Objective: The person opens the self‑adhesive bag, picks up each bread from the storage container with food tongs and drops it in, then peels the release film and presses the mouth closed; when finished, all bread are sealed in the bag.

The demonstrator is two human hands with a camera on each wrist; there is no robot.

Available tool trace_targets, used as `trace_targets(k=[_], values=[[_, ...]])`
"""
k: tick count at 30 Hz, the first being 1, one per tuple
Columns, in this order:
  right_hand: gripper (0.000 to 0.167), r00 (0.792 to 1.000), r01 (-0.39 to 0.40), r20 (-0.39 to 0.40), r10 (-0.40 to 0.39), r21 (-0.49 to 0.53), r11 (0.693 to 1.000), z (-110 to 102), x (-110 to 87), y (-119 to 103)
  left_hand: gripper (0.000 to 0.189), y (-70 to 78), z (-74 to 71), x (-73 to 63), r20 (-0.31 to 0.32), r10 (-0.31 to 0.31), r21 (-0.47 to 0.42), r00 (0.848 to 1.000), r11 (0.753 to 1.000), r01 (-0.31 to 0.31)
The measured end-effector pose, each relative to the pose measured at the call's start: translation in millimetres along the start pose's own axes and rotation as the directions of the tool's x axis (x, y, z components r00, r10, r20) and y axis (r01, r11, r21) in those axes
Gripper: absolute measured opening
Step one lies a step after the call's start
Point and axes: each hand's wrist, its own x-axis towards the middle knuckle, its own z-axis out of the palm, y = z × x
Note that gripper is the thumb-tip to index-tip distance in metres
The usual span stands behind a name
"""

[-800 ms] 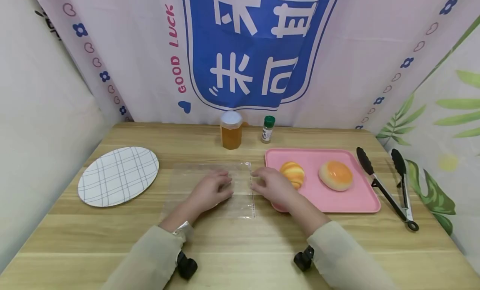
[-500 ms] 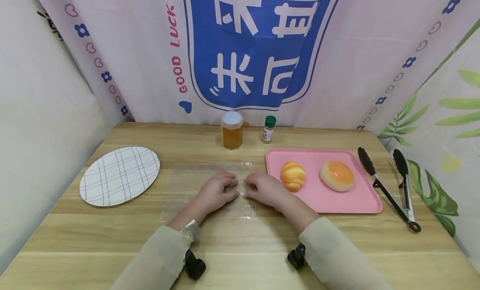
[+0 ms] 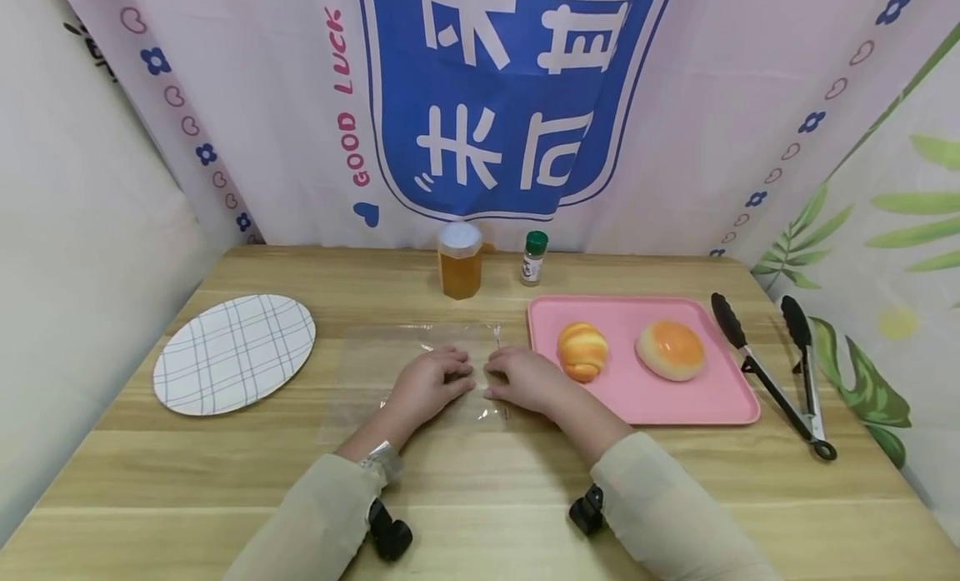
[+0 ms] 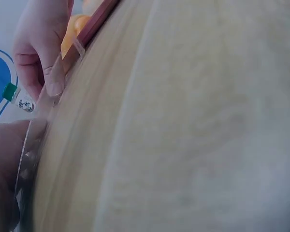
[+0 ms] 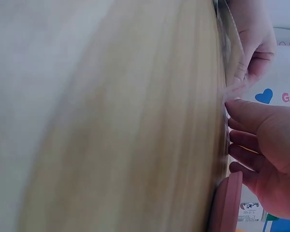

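A clear flat plastic bag (image 3: 360,360) lies across the middle of the wooden table, its right end wrinkled and slightly raised. My left hand (image 3: 426,387) is over the bag and pinches its film between thumb and fingers. Facing it closely, my right hand (image 3: 529,381) pinches the film near the bag's right end. In the right wrist view, the left hand (image 5: 253,41) and right hand (image 5: 275,150) meet at the raised film. The left wrist view shows the right hand's thumb (image 4: 53,77) on the film. Fingertips are partly hidden in the head view.
Right of the hands, a pink tray (image 3: 622,406) bears a striped bread roll (image 3: 582,351) and a round bun (image 3: 671,350). Black-tipped tongs (image 3: 776,389) lie beside it. Behind stand a honey-coloured jar (image 3: 461,264) and a green-capped shaker (image 3: 533,260). A checked plate (image 3: 234,354) sits left.
My right hand has moved left from the bag's right edge to close beside my left hand, which shifted slightly right. The film has since wrinkled and lifted a little between them.
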Motion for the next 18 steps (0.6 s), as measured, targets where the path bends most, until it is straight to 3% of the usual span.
trace_targets(k=[7, 11, 14, 18], values=[[0.043, 1.0, 0.003, -0.004, -0.003, -0.008, 1.0, 0, 0.0, -2, 0.021, 3.0, -10.0, -2.8, -0.068, -0.017, -0.042, 0.998, 0.999, 0.014], [0.043, 1.0, 0.013, -0.012, -0.014, -0.023, 1.0, 1, -0.8, -2, 0.016, 9.1, -20.3, -2.5, -0.155, 0.067, -0.073, 0.986, 0.994, -0.08], [0.042, 0.999, 0.021, -0.026, -0.022, -0.031, 0.999, 1, -1.7, -1, 0.014, 15.7, -29.6, -1.4, -0.187, 0.139, -0.047, 0.973, 0.988, -0.15], [0.04, 1.0, 0.017, -0.024, -0.017, -0.029, 0.999, 1, -0.9, -2, 0.016, 25.9, -41.4, -1.8, -0.169, 0.149, 0.001, 0.974, 0.988, -0.151]])
